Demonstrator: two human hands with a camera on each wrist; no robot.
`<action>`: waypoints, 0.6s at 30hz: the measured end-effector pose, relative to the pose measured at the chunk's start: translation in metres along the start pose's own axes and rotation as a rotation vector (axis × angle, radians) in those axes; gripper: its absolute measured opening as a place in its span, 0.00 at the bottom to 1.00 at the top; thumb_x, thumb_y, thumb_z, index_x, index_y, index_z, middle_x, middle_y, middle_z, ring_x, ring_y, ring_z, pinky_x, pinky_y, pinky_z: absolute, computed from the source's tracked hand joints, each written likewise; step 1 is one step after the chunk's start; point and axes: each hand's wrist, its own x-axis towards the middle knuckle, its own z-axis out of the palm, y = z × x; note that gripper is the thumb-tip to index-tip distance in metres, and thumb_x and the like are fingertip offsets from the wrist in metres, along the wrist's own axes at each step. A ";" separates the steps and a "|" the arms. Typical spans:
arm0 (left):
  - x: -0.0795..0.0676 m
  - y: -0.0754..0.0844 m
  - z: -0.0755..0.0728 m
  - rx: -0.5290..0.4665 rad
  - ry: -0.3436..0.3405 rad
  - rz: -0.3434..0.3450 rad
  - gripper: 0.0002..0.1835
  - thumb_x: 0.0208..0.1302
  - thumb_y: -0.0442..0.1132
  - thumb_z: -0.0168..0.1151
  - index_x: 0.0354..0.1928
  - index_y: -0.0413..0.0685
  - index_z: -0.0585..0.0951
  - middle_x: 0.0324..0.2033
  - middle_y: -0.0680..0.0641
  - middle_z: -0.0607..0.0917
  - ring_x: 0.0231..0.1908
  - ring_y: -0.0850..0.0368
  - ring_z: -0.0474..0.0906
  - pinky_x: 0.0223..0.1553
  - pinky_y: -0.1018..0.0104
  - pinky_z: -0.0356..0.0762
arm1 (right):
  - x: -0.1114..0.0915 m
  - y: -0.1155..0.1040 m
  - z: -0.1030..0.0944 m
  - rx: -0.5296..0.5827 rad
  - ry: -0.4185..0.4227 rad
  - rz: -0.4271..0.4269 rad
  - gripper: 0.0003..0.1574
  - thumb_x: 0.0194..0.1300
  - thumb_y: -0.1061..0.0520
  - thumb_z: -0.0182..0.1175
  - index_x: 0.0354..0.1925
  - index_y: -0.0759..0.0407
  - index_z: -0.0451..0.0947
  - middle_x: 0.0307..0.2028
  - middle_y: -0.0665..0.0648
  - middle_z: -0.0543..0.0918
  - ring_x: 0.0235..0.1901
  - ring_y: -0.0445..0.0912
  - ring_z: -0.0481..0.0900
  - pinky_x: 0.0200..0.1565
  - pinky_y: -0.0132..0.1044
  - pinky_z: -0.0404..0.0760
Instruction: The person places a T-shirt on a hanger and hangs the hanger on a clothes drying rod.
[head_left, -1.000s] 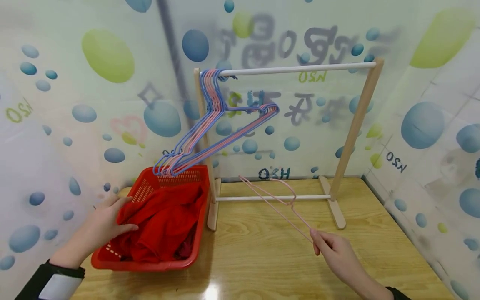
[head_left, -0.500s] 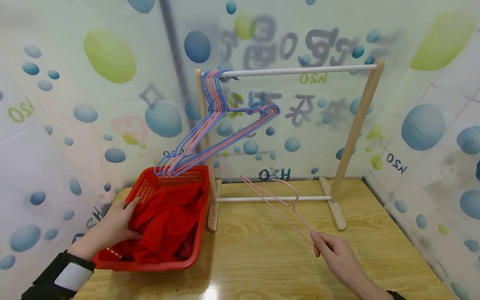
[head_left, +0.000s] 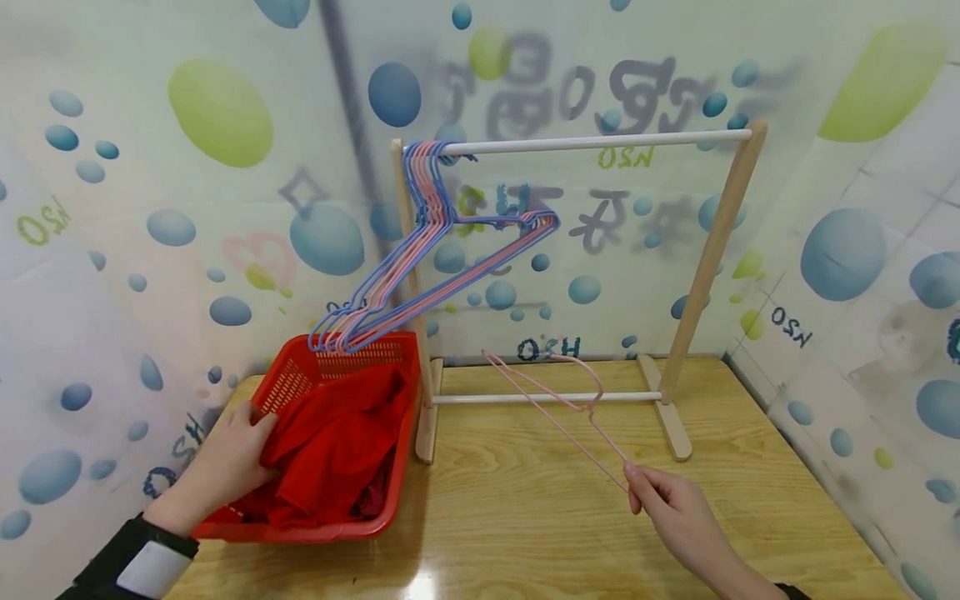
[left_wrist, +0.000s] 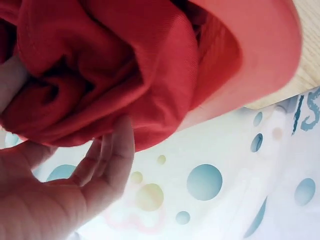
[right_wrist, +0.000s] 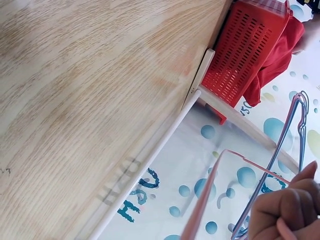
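Observation:
My left hand (head_left: 238, 457) grips the left side of a crumpled red cloth (head_left: 337, 442) inside a red plastic basket (head_left: 352, 530). The left wrist view shows the fingers (left_wrist: 120, 150) against a fold of that cloth (left_wrist: 165, 65); where the fingertips end is partly hidden. On the right, my right hand (head_left: 678, 504) pinches one end of a pink clothes hanger (head_left: 551, 423), holding it above the table with its hook toward the back. In the right wrist view the right hand's fingers (right_wrist: 287, 212) are curled around the hanger (right_wrist: 207, 185).
A wooden rack with a white rail (head_left: 600, 142) stands at the back. Several blue and pink hangers (head_left: 427, 242) hang bunched at its left end, reaching over the basket's back rim. A patterned sheet (head_left: 225, 192) surrounds the wooden table (head_left: 525, 517).
My left hand has moved right, further over the basket, and its thumb and fingers have closed in on the cloth, whose left edge has drawn right. The held hanger has barely shifted.

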 end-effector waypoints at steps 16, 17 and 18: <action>0.009 0.029 -0.031 -0.145 0.166 0.022 0.21 0.36 0.28 0.74 0.36 0.38 0.76 0.29 0.45 0.75 0.29 0.52 0.72 0.30 0.53 0.76 | 0.002 0.005 0.002 0.010 0.005 -0.014 0.26 0.75 0.47 0.47 0.20 0.54 0.71 0.13 0.48 0.61 0.12 0.36 0.54 0.18 0.33 0.61; 0.009 0.032 -0.034 -0.149 0.174 0.023 0.21 0.37 0.28 0.74 0.36 0.38 0.75 0.28 0.46 0.75 0.29 0.52 0.72 0.29 0.54 0.76 | 0.002 0.006 0.003 0.010 0.008 -0.017 0.26 0.75 0.47 0.47 0.20 0.54 0.71 0.13 0.48 0.61 0.12 0.36 0.54 0.18 0.33 0.60; 0.008 0.035 -0.037 -0.154 0.178 0.019 0.22 0.37 0.28 0.74 0.37 0.39 0.74 0.27 0.46 0.75 0.28 0.52 0.72 0.28 0.54 0.75 | 0.002 0.006 0.003 0.010 0.011 -0.019 0.26 0.75 0.47 0.47 0.19 0.54 0.71 0.13 0.48 0.61 0.12 0.36 0.54 0.17 0.33 0.60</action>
